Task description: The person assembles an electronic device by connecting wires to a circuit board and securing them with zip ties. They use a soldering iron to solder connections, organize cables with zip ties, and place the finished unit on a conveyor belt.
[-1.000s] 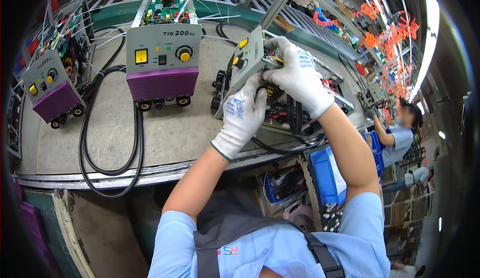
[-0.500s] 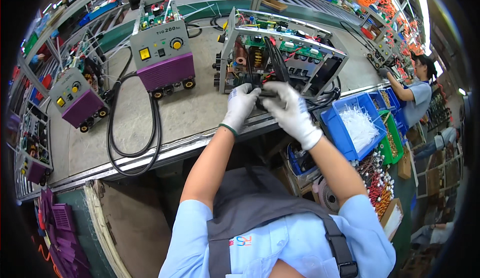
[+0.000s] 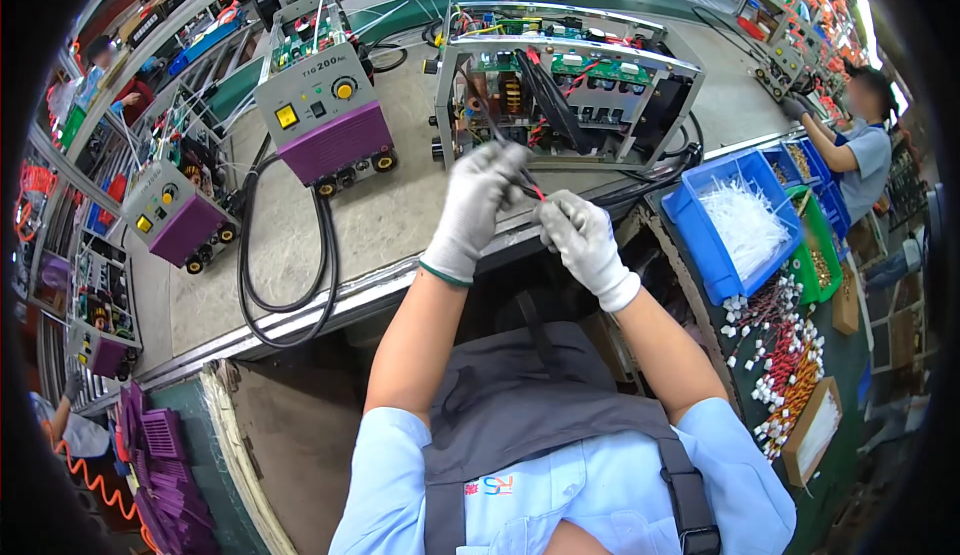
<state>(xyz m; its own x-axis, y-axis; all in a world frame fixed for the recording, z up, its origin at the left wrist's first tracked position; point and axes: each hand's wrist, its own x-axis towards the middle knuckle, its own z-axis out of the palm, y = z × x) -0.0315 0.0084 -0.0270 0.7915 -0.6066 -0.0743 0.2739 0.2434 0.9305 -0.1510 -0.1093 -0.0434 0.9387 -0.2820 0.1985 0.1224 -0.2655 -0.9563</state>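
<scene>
White knit gloves, green-edged cuff on left hand (image 3: pixel 478 205); light-blue short sleeves; grey apron, probably.

bare bench (image 3: pixel 400 220) left of hands, open machine chassis (image 3: pixel 570 85) blocking ahead, blue bin (image 3: pixel 690 225) right

A thin bundle of red and black wires (image 3: pixel 530 191) runs taut between the two gloved hands, just near of the open metal-framed machine (image 3: pixel 565 85) standing upright on the table's near edge.

Long grey workbench (image 3: pixel 300 245) (factory line)
</scene>
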